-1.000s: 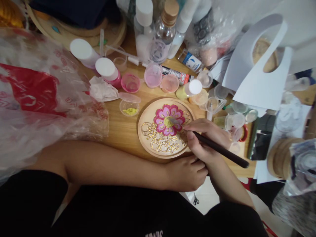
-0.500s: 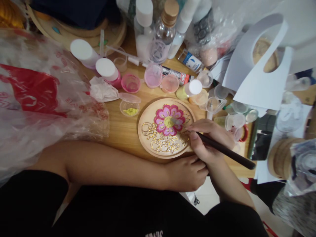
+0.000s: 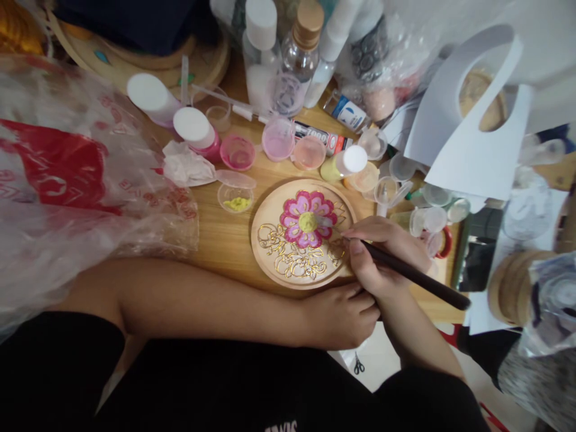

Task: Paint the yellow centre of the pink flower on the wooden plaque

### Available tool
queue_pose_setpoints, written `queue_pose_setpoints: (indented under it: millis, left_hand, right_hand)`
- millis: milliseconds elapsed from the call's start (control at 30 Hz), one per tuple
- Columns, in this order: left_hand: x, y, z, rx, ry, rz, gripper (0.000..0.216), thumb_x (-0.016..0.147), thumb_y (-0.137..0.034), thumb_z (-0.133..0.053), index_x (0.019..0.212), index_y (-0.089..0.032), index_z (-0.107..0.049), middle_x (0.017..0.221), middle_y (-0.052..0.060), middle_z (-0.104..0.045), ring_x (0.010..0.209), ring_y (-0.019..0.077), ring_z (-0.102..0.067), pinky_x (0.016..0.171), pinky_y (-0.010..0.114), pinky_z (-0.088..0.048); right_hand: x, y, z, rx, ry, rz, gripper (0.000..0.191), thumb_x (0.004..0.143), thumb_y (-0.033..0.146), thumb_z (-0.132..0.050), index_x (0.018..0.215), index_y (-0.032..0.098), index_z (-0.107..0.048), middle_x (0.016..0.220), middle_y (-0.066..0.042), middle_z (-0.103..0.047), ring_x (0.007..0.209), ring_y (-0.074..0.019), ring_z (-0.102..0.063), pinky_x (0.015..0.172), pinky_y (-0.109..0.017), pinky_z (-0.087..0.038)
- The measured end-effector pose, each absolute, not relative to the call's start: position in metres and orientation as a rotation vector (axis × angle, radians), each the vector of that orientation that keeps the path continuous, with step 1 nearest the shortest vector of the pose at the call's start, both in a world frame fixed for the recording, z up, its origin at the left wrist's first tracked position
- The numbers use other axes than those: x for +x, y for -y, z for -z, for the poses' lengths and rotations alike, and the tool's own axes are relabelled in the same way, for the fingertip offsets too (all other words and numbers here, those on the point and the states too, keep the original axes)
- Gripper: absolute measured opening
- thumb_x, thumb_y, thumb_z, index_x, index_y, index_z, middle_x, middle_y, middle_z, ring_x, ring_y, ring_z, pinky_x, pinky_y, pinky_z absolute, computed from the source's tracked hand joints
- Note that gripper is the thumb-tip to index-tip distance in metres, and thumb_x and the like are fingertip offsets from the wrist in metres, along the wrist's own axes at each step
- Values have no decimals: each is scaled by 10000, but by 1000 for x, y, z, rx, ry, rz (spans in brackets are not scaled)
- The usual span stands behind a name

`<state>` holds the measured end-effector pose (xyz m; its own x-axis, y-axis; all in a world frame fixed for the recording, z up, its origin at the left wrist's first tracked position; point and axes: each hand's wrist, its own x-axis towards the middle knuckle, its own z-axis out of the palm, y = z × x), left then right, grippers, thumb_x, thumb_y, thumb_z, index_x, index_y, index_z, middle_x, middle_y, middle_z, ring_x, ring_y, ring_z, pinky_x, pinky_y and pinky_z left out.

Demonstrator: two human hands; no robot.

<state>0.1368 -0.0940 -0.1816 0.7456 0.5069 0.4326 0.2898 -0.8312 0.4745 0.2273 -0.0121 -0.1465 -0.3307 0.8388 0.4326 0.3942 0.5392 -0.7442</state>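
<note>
A round wooden board (image 3: 265, 264) lies on the table, bearing a pink flower (image 3: 308, 219) with a yellow centre and gold outlined scrolls. My right hand (image 3: 382, 255) is closed in a pinch on a dark-handled paintbrush (image 3: 416, 276). Its pale bristles sit at the right side of the flower's yellow centre. Below the board's right edge, my left hand (image 3: 344, 318) is curled closed where the board narrows into a neck; its fingertips are hidden beneath the right wrist. An opened small cup (image 3: 236, 198) with yellow paint stands left of the board.
Behind the board stand paint cups (image 3: 238, 152), white-capped bottles (image 3: 196, 129) and a glue tube (image 3: 321, 137). Crumpled tissue (image 3: 186, 165) and a plastic bag (image 3: 67, 174) are on the left. Cut white paper (image 3: 472, 126) and a bamboo container (image 3: 517, 285) are on the right.
My right hand and the paintbrush have shifted slightly to the right, and the bristles have moved a little off the yellow centre. The left hand and board are still.
</note>
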Motion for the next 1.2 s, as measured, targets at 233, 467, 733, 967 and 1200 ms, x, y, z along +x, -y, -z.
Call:
queue_pose_setpoints:
  millis: [233,467,733,967,1200]
  left_hand:
    - [138,94,182,2553,-618,-825,244,920,-136,-465,760,-139,-649,802,68,-658,808,186,-600,802,346,-417]
    - [139,95,184,2542,-630,-846,230,916,-136,-477,750,-142,-637,797,62,-658,812,188,-607,778,342,-417]
    - [138,95,183,2545,-614,-809,224,920,-142,-473,776,-138,-645,819,67,-661,849,193,-608,798,342,-413]
    - [139,95,183,2532,-625,-832,231,917,-132,-470,767,-138,-646,814,64,-664,841,199,-613,772,349,-409]
    - [139,95,183,2547,-627,-849,256,922,-127,-451,755,-140,-645,807,60,-665,835,197,-614,789,355,-413]
  right_hand:
    - [228,12,146,-1008,1943,-678,200,775,54,-594,839,229,-667,684,10,-682,613,-148,-665,563,-280,-564]
    - [228,12,146,-1014,1961,-679,160,761,70,-609,822,211,-653,687,6,-687,613,-138,-667,572,-259,-558]
    - [230,13,149,-1035,1970,-678,154,763,83,-616,834,212,-659,673,18,-681,639,-138,-680,608,-254,-563]
    - [227,11,146,-990,1987,-667,136,773,99,-610,821,219,-653,661,21,-687,609,-122,-678,577,-232,-562]
    - [227,12,144,-1007,1981,-672,145,770,83,-602,820,212,-646,661,16,-675,603,-122,-665,570,-244,-569]
